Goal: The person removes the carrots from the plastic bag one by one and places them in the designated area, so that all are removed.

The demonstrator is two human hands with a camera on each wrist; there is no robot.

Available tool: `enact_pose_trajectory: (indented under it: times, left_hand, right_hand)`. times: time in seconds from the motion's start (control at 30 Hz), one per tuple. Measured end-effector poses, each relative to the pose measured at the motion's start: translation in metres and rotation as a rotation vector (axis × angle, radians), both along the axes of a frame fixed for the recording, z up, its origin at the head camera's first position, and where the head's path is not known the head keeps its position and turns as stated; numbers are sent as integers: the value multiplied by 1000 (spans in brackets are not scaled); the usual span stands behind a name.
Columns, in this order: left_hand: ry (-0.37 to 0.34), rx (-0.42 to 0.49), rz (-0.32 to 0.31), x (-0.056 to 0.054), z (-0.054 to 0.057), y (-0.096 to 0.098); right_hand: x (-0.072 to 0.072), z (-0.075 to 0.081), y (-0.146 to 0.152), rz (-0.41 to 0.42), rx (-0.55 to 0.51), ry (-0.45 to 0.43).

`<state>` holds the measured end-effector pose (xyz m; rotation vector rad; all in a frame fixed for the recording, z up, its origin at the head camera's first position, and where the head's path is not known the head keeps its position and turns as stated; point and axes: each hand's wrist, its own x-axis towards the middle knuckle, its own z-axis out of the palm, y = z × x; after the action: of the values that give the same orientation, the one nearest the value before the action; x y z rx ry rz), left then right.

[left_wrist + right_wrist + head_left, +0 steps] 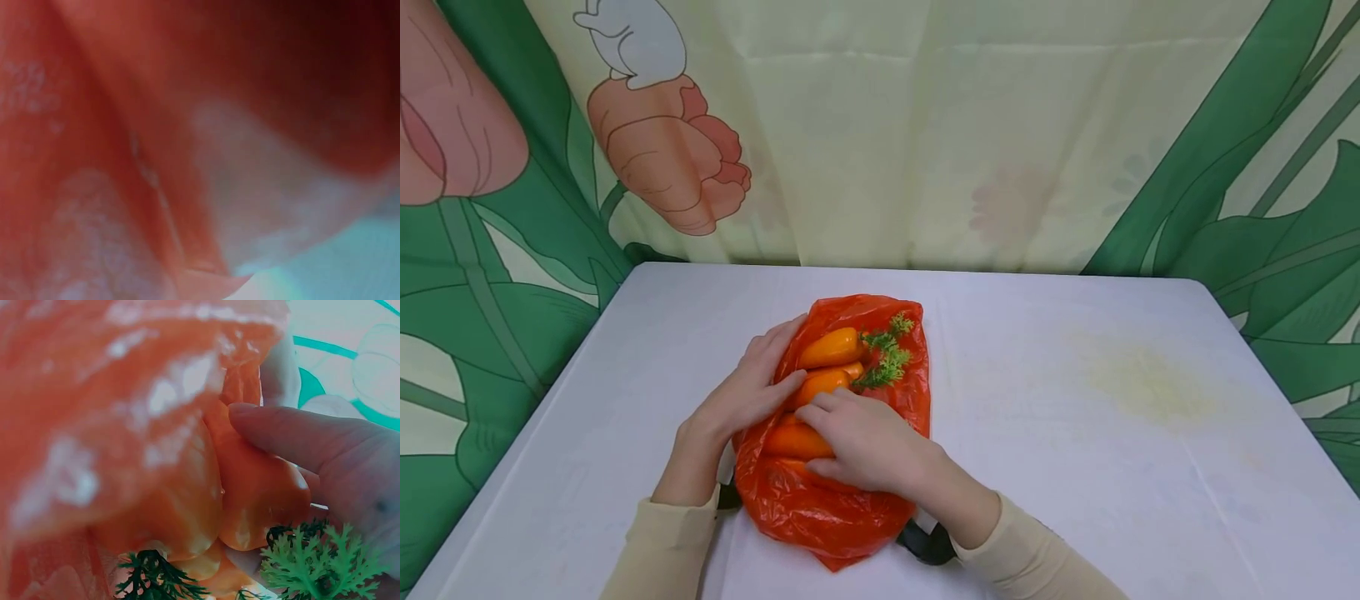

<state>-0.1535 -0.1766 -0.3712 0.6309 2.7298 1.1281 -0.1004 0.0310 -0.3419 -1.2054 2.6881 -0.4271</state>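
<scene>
A red plastic bag lies on the table with its mouth spread, and several smooth orange carrots with green leafy tops lie in it. My left hand holds the bag's left edge, fingers along the outside and thumb across the rim by a carrot. Over the lower carrots, my right hand grips one carrot between thumb and fingers; its fingertips are partly hidden. The right wrist view shows a thumb on a carrot beside the bag. Blurred red plastic fills most of the left wrist view.
The bag rests on a white-covered table with a pale yellow stain to the right. Behind the table hangs a printed curtain with plants and a rabbit's hind part. Black wrist-camera parts show by the forearms.
</scene>
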Motion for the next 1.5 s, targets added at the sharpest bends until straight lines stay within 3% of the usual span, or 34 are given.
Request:
enact_pose_trajectory:
  times: [0.43,1.07,1.5]
  left_hand:
    - [22,8,-11,-3,2,2]
    - [-29,6,-12,-3,2,1]
    - [-37,5,-7,-3,1,0]
  right_hand:
    - [-2,1,0,21,28,62]
    - [-2,4,6,26,37,77]
    - [-5,21,26,5,19,34]
